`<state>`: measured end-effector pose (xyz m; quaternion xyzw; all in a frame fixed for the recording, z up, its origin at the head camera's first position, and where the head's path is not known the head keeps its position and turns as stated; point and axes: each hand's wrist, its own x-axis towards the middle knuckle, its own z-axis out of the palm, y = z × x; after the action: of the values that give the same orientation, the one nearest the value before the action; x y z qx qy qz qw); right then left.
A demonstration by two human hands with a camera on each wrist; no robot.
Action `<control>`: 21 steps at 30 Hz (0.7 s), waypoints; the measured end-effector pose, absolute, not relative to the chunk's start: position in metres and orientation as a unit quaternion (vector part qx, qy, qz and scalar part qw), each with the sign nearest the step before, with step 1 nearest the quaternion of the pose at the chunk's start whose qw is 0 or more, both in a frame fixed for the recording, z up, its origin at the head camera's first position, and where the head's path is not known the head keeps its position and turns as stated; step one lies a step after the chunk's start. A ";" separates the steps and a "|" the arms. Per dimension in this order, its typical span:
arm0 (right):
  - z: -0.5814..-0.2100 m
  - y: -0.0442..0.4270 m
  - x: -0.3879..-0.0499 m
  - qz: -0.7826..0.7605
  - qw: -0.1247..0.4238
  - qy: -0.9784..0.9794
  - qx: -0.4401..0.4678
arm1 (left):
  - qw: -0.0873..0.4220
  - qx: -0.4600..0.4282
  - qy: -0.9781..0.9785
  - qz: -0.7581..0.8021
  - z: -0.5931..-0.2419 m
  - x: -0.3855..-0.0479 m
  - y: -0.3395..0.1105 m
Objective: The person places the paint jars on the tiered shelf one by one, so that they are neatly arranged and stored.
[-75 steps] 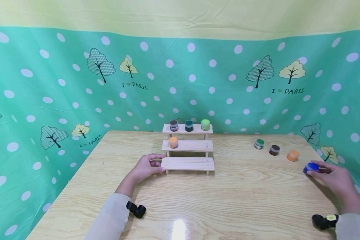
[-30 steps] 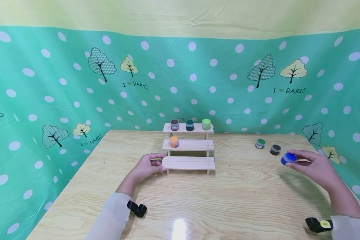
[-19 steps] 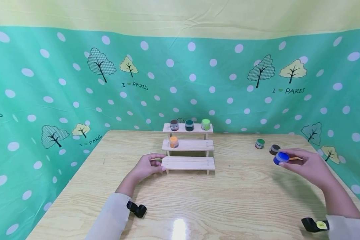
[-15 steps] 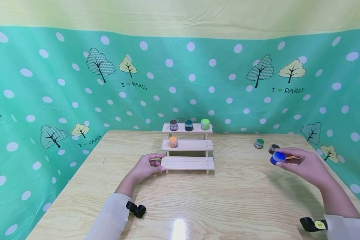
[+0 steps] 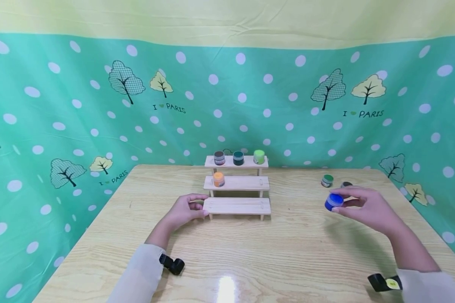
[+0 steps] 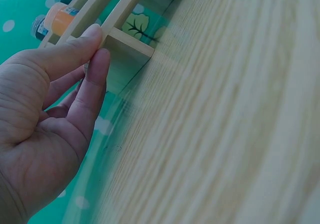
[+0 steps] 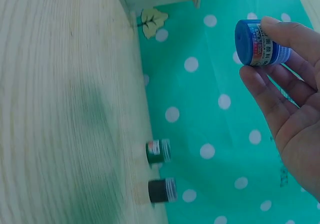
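My right hand pinches a blue paint jar between thumb and fingers, raised above the table right of the stand. In the right wrist view the jar shows a printed label. My left hand grips the left end of the lowest step of a three-step wooden stand. Thumb and forefinger meet at that step's corner in the left wrist view. On the top step sit a dark brown jar, a dark green jar and a light green jar. An orange jar occupies the middle step's left end.
A green jar stands at the table's back right. Beside it a dark brown jar is partly covered by my right hand. A dotted green curtain hangs behind the wood-grain table.
My right hand has lifted the blue jar from the table's right edge and carried it left toward the stand. The loose orange jar is now hidden behind that hand. My left hand stays put.
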<state>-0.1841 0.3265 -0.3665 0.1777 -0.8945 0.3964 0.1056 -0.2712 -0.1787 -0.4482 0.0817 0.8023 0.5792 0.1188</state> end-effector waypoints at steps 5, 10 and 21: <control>-0.367 0.313 -0.188 0.407 0.099 -0.883 0.210 | 0.123 0.082 0.800 0.581 -0.448 -0.271 -0.179; -0.365 0.300 -0.192 0.412 0.094 -0.874 0.238 | 0.119 0.081 0.803 0.578 -0.446 -0.270 -0.178; -0.363 0.270 -0.206 0.411 0.066 -0.865 0.281 | 0.115 0.079 0.808 0.573 -0.447 -0.270 -0.178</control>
<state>-0.2063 0.2705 -0.3629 0.2811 -0.8646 0.4112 0.0660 -0.2702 -0.1782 -0.4466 0.0787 0.8077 0.5730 0.1146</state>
